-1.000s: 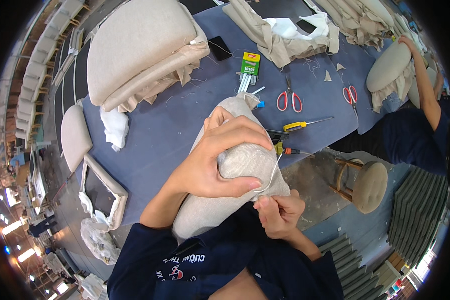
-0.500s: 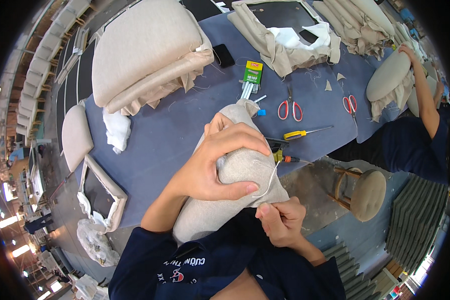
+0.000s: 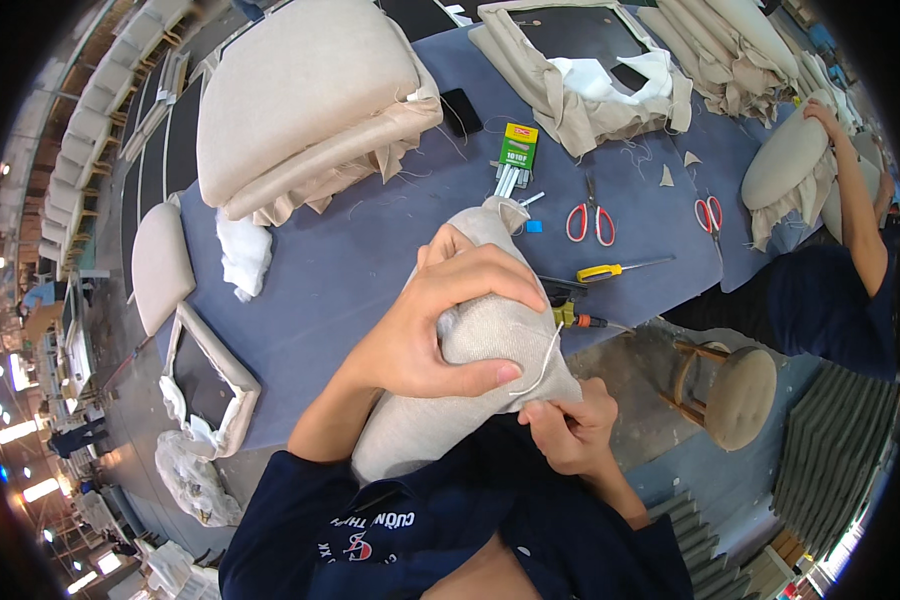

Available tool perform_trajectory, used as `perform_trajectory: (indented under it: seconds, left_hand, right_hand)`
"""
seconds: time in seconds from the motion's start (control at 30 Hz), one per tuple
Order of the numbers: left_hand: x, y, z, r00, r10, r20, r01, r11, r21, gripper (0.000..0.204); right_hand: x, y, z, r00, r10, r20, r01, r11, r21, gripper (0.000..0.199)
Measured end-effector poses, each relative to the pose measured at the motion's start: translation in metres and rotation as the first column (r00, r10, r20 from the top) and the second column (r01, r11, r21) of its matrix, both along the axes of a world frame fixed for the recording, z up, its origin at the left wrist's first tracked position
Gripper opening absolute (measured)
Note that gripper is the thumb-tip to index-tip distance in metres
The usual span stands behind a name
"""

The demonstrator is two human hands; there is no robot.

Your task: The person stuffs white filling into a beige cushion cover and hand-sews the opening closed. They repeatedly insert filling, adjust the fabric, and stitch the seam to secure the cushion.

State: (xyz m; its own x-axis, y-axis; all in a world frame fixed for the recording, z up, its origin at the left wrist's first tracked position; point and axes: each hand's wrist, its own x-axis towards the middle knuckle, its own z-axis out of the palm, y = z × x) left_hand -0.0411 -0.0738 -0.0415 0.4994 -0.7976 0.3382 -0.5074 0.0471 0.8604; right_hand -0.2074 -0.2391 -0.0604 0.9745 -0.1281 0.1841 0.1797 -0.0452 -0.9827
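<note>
A beige fabric-covered cushion (image 3: 405, 440) stands tilted against my chest, its far end over the table edge. My left hand (image 3: 450, 325) is wrapped over its upper side, thumb and fingers pressing into the cloth from both sides. A bit of white padding shows under that palm. My right hand (image 3: 575, 430) pinches the fabric at the cushion's right edge between thumb and curled fingers. Between the hands a loose white cord (image 3: 547, 368) curves over the cloth. Just beyond the cushion lies a staple gun (image 3: 568, 312), partly hidden.
On the blue-grey table (image 3: 320, 260) lie a yellow-handled screwdriver (image 3: 602, 272), red-handled scissors (image 3: 590, 222), a second pair (image 3: 710, 215), a green staple box (image 3: 519, 147), a black phone (image 3: 461, 112) and a stack of beige cushions (image 3: 310, 95). A co-worker's arm (image 3: 855, 190) reaches in at right, above a round stool (image 3: 735, 395).
The whole scene has shifted slightly rightward in the picture. Both hands keep the same hold on the cushion; the co-worker's hand has moved little.
</note>
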Motion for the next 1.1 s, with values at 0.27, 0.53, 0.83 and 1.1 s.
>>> perform_trajectory:
  seconds: [0.27,0.53,0.83,1.1]
  left_hand:
    - [0.001,0.002,-0.002,1.0,-0.018,0.006,0.018,1.0,-0.002,0.058]
    - [-0.002,0.003,-0.002,1.0,0.015,0.025,-0.014,1.0,-0.009,0.06]
    - [-0.005,0.008,0.001,1.0,-0.007,-0.013,0.007,1.0,-0.003,0.059]
    - [-0.014,0.005,0.005,0.999,0.01,-0.053,-0.01,1.0,0.004,0.05]
  right_hand:
    - [0.007,-0.006,-0.013,0.994,0.041,0.1,-0.029,0.993,-0.114,0.007]
    - [0.005,0.0,0.001,0.999,-0.016,0.03,0.019,0.993,-0.119,0.019]
    - [-0.008,-0.028,0.04,0.988,0.1,-0.115,-0.142,0.88,-0.453,0.011]
    - [-0.005,-0.031,0.048,0.988,0.099,-0.116,-0.147,0.816,-0.559,0.015]
